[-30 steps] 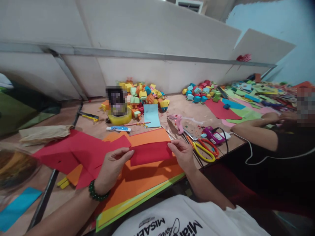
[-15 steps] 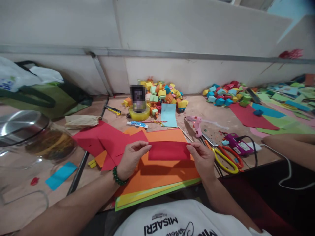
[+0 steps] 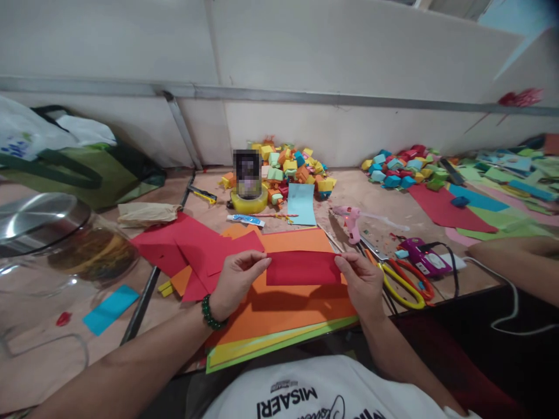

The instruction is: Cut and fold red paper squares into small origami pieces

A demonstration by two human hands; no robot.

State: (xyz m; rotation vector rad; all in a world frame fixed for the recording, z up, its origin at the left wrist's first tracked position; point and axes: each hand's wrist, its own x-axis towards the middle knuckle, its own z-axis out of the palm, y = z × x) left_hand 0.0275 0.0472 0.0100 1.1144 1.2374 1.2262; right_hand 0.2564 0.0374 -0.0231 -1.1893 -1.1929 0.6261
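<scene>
A strip of red paper [image 3: 303, 269] is stretched level between my two hands. My left hand [image 3: 238, 279], with a green bead bracelet at the wrist, pinches its left end between thumb and fingers. At the right end, the thumb and fingers of my right hand [image 3: 361, 282] are closed on its upper corner. Beneath it lies a stack of orange paper [image 3: 279, 311], with yellow and green sheets showing at its near edge. Several red sheets [image 3: 196, 250] overlap just left of the stack.
A pink glue gun [image 3: 351, 224], scissors [image 3: 404, 285] and a purple power strip [image 3: 423, 256] lie to the right. Folded paper pieces [image 3: 288, 166] are heaped behind a tape roll [image 3: 248, 201]. A glass jar [image 3: 87, 250] stands left. Another person's arm [image 3: 515, 259] rests at right.
My hands still hold the red strip by its ends at the same height. The whole view has shifted very slightly; nothing was taken hold of or let go.
</scene>
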